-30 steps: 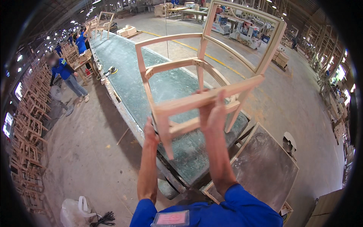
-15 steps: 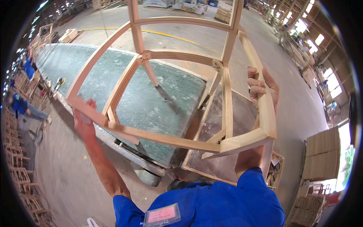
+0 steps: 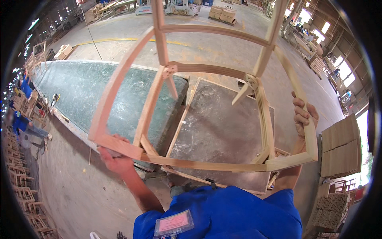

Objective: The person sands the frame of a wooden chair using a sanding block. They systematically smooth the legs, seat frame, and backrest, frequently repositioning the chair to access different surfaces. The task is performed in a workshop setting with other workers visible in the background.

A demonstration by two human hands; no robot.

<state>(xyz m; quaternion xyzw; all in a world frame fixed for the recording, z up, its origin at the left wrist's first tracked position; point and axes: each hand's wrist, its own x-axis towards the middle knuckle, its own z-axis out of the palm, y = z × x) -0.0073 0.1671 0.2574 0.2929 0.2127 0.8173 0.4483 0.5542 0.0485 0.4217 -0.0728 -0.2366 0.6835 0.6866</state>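
A bare wooden armchair frame with open seat and back hangs tilted before me, apparently held off the tables. My left hand is closed around the front corner of its left arm; some fingers are hidden behind the wood. The fingers of my right hand wrap around the right armrest. Under the frame lies a low table with a worn brown top and pale wooden edging. A long green-topped table adjoins it on the left.
A small yellow-and-black tool lies at the green table's left edge. Stacked brown panels stand at right. Several chair frames line the far left, near a person in blue. A wood stack sits farther back.
Both hands have carried the chair frame to the right relative to the tables, from over the green top to mostly over the brown one. The grips look the same.
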